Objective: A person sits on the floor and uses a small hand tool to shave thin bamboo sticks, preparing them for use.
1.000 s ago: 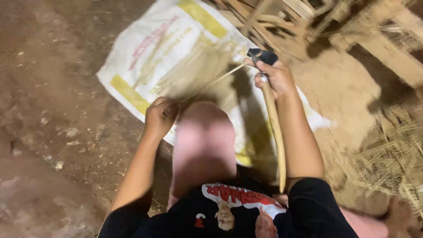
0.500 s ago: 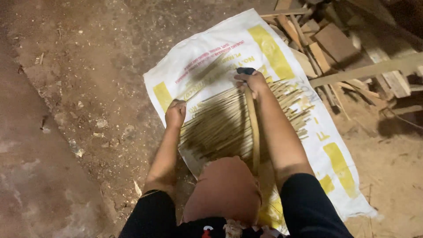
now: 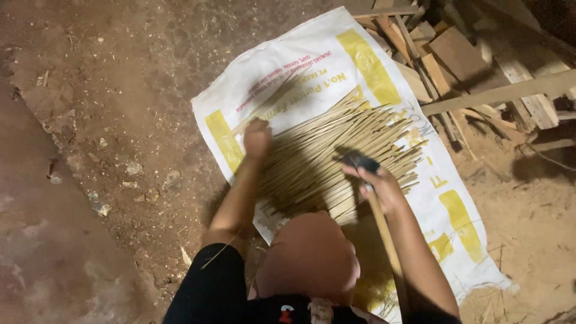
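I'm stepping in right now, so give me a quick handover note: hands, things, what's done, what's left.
Left hand: fist closed on the sticks at their left edge.
Right hand: holds a long stick and a dark tool; what kind is unclear.
Sticks lie fanned on the white and yellow sack on the dirt floor; wood scraps lie beside it.
Done: many sticks piled.
Left: the stick in hand lies apart from them.

1. Thin bamboo splints (image 3: 336,153): pale yellow-green, many, laid roughly parallel in a fanned heap at the centre of the white-and-yellow sack (image 3: 312,66).
2. Dark-headed tool (image 3: 359,161): long pale handle, resting over the heap's near edge.
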